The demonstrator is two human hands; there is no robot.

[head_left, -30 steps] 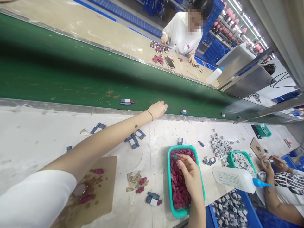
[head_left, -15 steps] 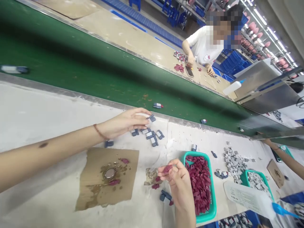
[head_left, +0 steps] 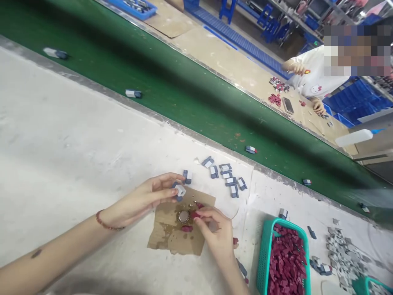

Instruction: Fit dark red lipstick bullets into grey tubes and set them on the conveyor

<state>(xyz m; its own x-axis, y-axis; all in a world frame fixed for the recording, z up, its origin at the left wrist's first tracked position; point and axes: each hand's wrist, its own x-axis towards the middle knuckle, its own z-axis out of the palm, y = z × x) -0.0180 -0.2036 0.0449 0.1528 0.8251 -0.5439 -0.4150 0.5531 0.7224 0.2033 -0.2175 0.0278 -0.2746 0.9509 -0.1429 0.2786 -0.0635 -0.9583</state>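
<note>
Over cardboard (head_left: 172,239), left hand (head_left: 144,198) pinches grey block (head_left: 179,191).

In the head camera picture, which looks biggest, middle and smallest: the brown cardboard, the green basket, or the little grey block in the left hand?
1. Brown cardboard and green basket: look alike; basket is cut off, so unsure.
2. Grey block, in the left hand: smallest.

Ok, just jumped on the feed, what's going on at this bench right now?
A person works at a white bench beside a green conveyor. The left hand pinches a small grey-and-white block over a stained piece of cardboard. The right hand holds a dark red piece at a small round cap on that cardboard. A teal basket of red pieces sits to the right.
</note>
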